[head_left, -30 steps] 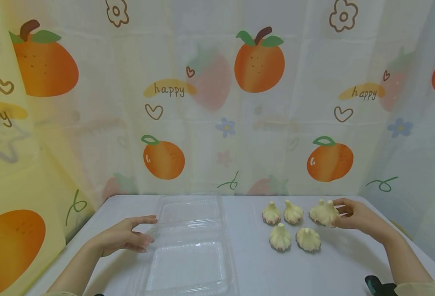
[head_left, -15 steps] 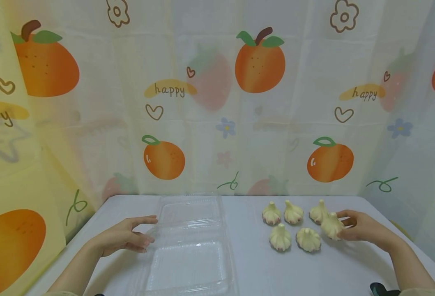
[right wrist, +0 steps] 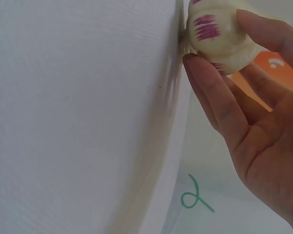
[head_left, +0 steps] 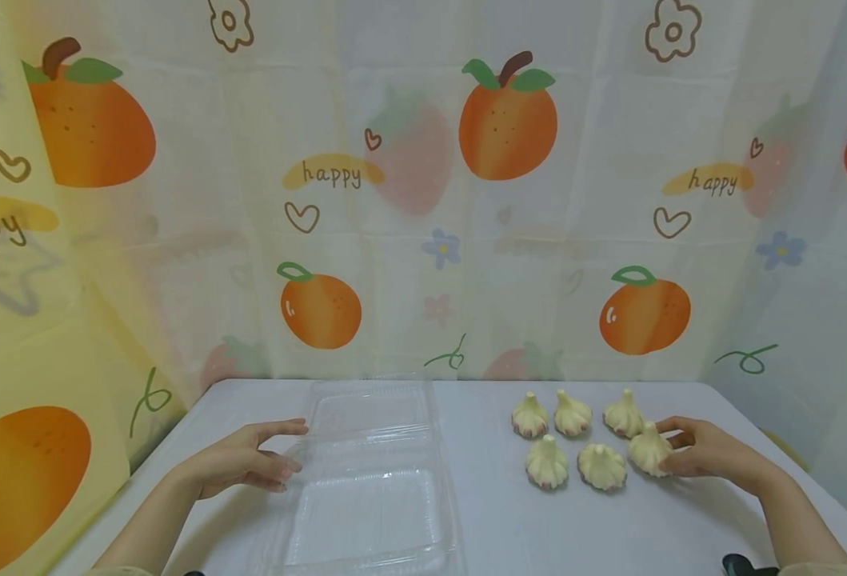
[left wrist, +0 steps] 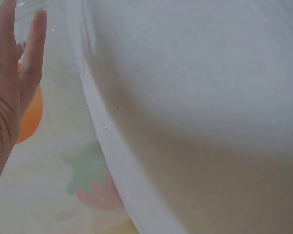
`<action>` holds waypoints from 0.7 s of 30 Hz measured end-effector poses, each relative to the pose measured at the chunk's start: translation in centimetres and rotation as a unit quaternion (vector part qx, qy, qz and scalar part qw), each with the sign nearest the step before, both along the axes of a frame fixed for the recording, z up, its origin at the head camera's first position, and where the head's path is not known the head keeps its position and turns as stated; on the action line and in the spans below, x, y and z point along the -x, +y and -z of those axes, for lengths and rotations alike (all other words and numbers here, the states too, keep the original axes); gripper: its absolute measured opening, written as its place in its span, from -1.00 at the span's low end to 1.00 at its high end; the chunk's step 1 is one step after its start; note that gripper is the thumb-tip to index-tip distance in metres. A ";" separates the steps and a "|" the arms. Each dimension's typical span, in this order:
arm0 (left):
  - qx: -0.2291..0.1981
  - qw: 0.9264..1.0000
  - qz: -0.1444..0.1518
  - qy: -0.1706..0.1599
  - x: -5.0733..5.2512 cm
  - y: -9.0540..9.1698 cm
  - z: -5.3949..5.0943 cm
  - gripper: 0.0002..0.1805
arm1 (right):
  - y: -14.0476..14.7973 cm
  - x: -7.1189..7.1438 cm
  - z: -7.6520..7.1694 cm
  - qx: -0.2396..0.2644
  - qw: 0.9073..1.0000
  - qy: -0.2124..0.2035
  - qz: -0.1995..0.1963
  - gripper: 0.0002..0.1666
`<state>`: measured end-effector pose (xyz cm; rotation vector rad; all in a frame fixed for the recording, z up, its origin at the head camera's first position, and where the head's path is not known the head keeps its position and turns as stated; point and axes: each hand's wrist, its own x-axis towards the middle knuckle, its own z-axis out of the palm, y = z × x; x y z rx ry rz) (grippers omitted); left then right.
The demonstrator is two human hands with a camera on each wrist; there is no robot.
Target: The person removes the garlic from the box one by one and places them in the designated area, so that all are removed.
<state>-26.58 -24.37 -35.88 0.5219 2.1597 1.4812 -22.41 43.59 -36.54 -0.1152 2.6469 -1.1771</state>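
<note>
My right hand point(head_left: 718, 454) grips a garlic bulb point(head_left: 649, 450) by its right side, low at the table at the right end of the front row. In the right wrist view, thumb and fingers lie around the pale bulb point(right wrist: 224, 36), which has purple streaks near its base. Several other garlic bulbs point(head_left: 601, 467) stand to the left in two rows. My left hand point(head_left: 239, 458) is held with fingers spread beside the left edge of a clear plastic clamshell container point(head_left: 365, 512), holding nothing. The left wrist view shows those fingers point(left wrist: 34, 48) extended.
The container lies unfolded on the white table point(head_left: 495, 528), its lid half point(head_left: 369, 412) toward the back. A curtain with printed oranges point(head_left: 509, 240) hangs behind the table. A dark object point(head_left: 743, 565) shows at the bottom right, beside the right sleeve.
My right hand has brought its garlic bulb toward the front and slightly right, from beside the back-row bulb down into the front row. The left hand stays in place.
</note>
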 end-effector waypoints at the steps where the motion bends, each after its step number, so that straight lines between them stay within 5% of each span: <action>1: 0.000 1.000 0.000 0.000 0.0 0.0 0.0 -0.13 | 0.0 0.0 0.0 0.001 1.000 -0.002 -0.002 -0.21; 21: -0.001 1.000 -0.001 -0.002 0.0 0.0 -0.1 -0.14 | -0.5 0.3 0.1 0.000 1.000 -0.005 0.008 -0.24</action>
